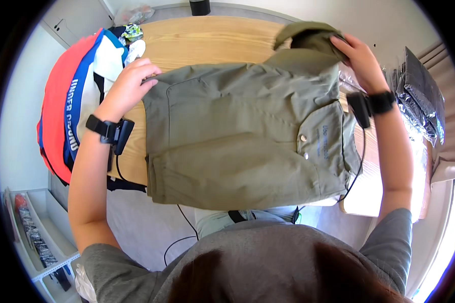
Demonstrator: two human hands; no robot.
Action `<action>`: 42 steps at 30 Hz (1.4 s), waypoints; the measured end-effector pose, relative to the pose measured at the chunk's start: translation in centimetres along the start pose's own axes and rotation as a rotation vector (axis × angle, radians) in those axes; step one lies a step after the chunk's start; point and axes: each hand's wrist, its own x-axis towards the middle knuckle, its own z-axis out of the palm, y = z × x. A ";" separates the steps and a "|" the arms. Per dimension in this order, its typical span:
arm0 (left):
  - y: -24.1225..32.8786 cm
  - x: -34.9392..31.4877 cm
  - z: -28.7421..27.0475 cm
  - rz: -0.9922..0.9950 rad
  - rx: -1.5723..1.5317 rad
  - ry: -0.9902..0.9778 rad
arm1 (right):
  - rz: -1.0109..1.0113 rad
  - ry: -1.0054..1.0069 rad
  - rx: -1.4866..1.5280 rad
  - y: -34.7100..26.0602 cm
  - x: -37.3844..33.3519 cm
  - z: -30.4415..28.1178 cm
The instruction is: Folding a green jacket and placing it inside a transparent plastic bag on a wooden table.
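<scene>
An olive-green shirt lies spread across the table in front of me, its neck end to the right. Two metallic buttons show near the collar, and the near part is folded over in a long flat layer. At the far left corner, my left hand pinches the shirt's edge between thumb and fingers. My right hand grips the shirt's far sleeve, lifted and bunched beyond the collar end. The sleeve's dark inside shows at its curled opening. My right fingers are partly hidden by the cloth.
The wooden table extends beyond the shirt. Coral, blue and white garments are heaped on the left. Dark plastic-wrapped packages are stacked at right. A grey shelf rack stands lower left. Cables run from the black devices on my wrists.
</scene>
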 end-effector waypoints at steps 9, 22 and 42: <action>3.9 -8.9 3.4 0.142 -0.038 -0.214 | 0.189 -0.366 -0.130 2.8 -13.1 0.1; 5.2 -11.0 2.9 -0.031 -0.156 -0.258 | 0.268 -0.371 -0.281 4.5 -13.4 -1.2; 15.1 -2.8 0.1 0.140 -0.141 -0.120 | -0.185 -0.009 -0.509 5.7 -12.1 3.1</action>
